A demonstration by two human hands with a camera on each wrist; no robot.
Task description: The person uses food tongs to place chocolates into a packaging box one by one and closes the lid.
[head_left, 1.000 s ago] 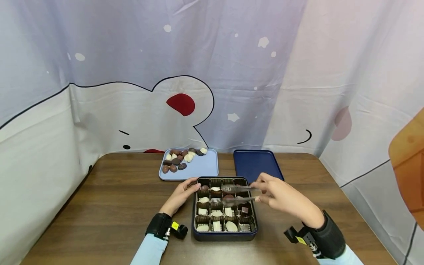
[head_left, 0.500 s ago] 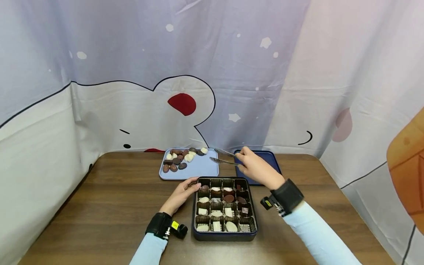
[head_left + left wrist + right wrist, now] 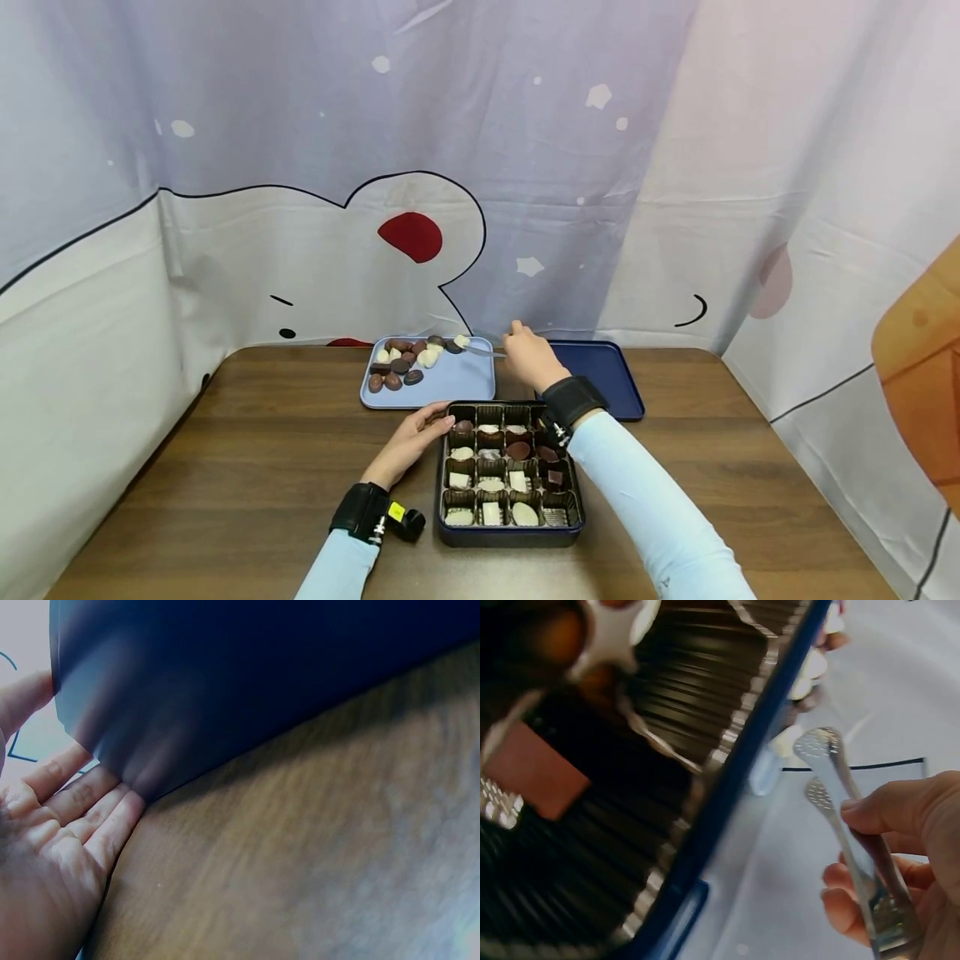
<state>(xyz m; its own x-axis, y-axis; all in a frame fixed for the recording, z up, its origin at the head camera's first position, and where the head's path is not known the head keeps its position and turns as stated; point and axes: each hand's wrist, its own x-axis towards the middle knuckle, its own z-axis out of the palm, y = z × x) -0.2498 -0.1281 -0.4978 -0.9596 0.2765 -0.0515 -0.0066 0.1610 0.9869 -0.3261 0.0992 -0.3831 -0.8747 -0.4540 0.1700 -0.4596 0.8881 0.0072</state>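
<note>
My right hand [image 3: 531, 358] grips metal serving tongs [image 3: 855, 832], thumb on one arm and fingers round the other. Their tips reach a white chocolate [image 3: 462, 341] at the right end of the row on the light blue tray [image 3: 461, 387]. A dark blue chocolate box [image 3: 510, 537] stands in front, its gold compartments mostly filled with white, brown and dark chocolates. My left hand [image 3: 405, 442] touches the box's far left corner. In the left wrist view, fairly straight fingers [image 3: 112, 825] rest against the box wall, with the thumb higher up.
A dark blue lid [image 3: 600, 375] lies flat at the back right, partly behind my right forearm. More chocolates [image 3: 400, 365] cluster on the tray's left half. A printed curtain [image 3: 555, 167] hangs behind the wooden table [image 3: 247, 483].
My right hand has carried the tongs from over the box, back and left to the tray, and their tips have come to the white chocolate. My left hand stays at the box.
</note>
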